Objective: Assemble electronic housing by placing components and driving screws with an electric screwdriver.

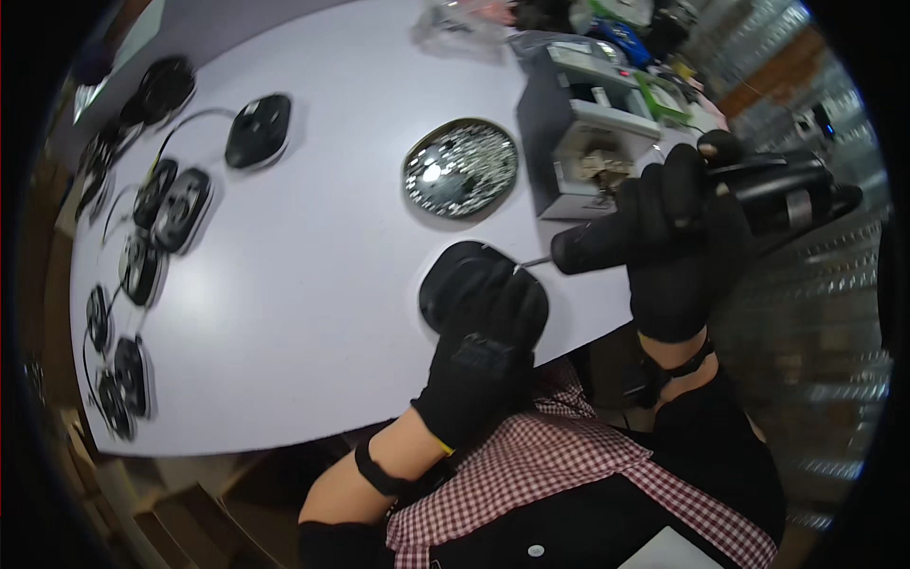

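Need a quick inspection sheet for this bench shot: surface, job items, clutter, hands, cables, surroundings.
Surface: white table, mostly bare in the middle.
Job's things: black round part at the near edge, under the left hand; black power screwdriver, its bit tip at the part.
Clutter: round dish of small metal pieces; grey box bin; row of black round parts along the left edge; one more black part.
Hands: left hand, gloved, pressing on the part; right hand, gloved, gripping the screwdriver.
Cables: thin leads run from the parts at the left.
Surroundings: shelving at right, blurred; cardboard boxes below the table.
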Demonstrator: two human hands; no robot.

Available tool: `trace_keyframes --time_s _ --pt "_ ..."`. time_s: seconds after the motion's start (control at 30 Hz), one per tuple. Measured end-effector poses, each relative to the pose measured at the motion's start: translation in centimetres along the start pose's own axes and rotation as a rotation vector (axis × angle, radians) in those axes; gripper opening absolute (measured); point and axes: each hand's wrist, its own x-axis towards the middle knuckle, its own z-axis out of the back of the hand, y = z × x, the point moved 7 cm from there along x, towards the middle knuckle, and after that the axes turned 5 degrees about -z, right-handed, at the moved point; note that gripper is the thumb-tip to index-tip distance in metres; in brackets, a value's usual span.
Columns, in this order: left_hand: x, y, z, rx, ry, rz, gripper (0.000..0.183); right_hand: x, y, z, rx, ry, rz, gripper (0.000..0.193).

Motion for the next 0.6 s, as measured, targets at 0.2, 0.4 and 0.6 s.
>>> trace_keyframes --time_s 0.2,0.4,0.6 --pt "-1.9 0.9 -0.5 -0.23 0.154 0.177 0.044 -0.1 -4.6 -4.8 0.019 0.269 -0.089 0.032" --pt "-6.4 1.3 5.0 -0.228 -0.418 0.237 0.037 0.0 -2.8 -4.0 0.032 0.218 -0.02 0.033" --pt "-5.7 4.8 5.0 -0.458 -0.387 0.618 0.036 -1.0 -2.3 -3.9 0.094 0.183 -0.035 0.034"
